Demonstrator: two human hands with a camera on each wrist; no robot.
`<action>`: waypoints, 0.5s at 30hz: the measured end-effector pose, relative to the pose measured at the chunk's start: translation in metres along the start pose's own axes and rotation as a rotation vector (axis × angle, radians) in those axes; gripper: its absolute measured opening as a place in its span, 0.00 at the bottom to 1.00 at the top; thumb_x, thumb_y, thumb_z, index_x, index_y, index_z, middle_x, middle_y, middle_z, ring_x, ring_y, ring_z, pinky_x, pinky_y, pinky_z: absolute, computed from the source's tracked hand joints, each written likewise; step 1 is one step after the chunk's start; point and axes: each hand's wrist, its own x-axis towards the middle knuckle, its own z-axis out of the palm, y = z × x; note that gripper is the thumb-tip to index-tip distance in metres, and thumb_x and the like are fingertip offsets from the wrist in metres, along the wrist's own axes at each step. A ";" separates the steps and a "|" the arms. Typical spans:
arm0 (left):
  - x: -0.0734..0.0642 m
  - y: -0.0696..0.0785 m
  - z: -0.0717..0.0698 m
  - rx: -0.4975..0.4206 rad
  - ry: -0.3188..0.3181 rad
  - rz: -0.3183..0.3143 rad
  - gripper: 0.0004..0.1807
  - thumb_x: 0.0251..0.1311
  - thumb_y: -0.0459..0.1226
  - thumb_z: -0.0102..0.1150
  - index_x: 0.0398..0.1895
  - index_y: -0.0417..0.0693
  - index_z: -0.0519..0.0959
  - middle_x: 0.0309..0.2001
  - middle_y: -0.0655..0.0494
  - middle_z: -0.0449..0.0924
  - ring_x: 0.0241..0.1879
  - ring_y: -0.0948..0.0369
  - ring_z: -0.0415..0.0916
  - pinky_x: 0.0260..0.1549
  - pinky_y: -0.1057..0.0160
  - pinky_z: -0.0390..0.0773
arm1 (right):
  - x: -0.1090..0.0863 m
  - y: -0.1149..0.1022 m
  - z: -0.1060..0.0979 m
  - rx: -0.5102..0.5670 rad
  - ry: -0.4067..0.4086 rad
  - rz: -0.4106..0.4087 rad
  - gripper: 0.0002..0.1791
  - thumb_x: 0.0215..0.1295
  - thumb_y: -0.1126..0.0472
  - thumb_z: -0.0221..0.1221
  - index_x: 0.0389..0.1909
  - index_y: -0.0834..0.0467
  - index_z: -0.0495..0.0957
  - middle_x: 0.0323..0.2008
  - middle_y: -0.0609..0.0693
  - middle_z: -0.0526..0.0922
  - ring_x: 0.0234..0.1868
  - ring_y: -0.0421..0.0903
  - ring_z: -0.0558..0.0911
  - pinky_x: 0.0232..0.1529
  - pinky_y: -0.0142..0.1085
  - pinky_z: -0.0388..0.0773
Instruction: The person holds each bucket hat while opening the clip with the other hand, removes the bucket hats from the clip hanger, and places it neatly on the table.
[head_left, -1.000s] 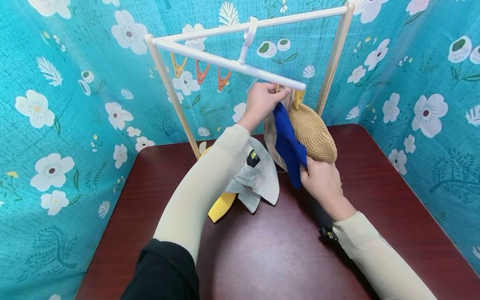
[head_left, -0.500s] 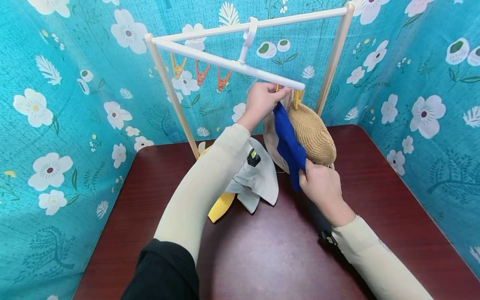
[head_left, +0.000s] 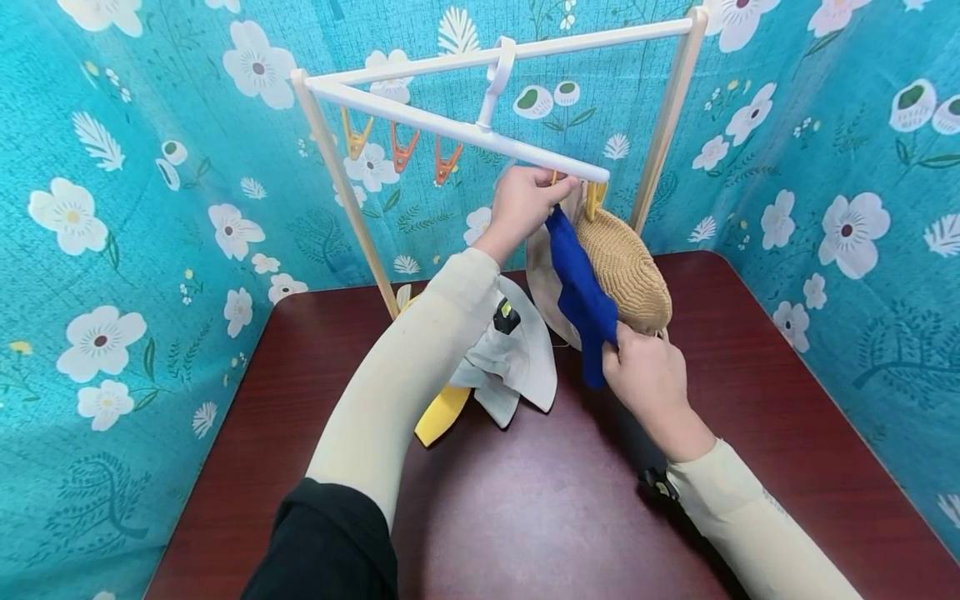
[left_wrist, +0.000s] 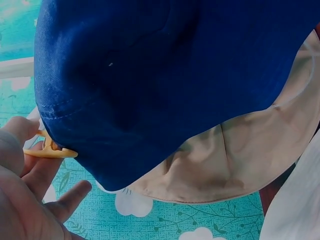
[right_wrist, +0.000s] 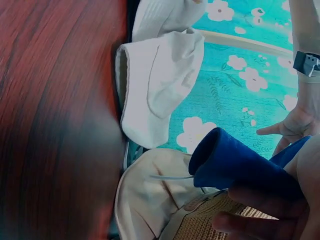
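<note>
My left hand pinches a yellow clothes peg near the right end of the white hanger. The peg's tips are at the edge of a blue cloth hat, which hangs down from there. Lower down, my right hand grips the hat's edge between thumb and fingers; in the right wrist view the blue cloth bends into a fold. Right beside it a woven straw hat hangs from another yellow peg, with beige cloth showing behind the blue hat.
The hanger hooks over the white rail of a rack with wooden posts. One yellow peg and two orange pegs hang at its left. Pale grey hats and a yellow item lie on the dark red table.
My right hand has shifted slightly down, drawing the lower part of the blue hat with it. The left hand stays at the peg.
</note>
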 end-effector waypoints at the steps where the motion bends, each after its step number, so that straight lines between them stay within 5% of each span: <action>1: 0.000 0.000 0.000 0.000 -0.001 0.000 0.27 0.67 0.57 0.62 0.16 0.50 0.77 0.13 0.61 0.60 0.17 0.61 0.58 0.17 0.67 0.52 | 0.000 0.000 -0.001 0.010 -0.004 0.010 0.10 0.58 0.63 0.57 0.20 0.58 0.69 0.11 0.59 0.70 0.14 0.65 0.73 0.12 0.57 0.66; 15: 0.000 0.003 -0.004 0.004 -0.027 -0.030 0.30 0.68 0.57 0.62 0.13 0.50 0.71 0.13 0.61 0.56 0.17 0.61 0.55 0.17 0.66 0.50 | -0.001 -0.001 -0.008 0.104 -0.027 0.062 0.12 0.59 0.63 0.55 0.18 0.54 0.68 0.12 0.56 0.72 0.17 0.61 0.74 0.15 0.56 0.66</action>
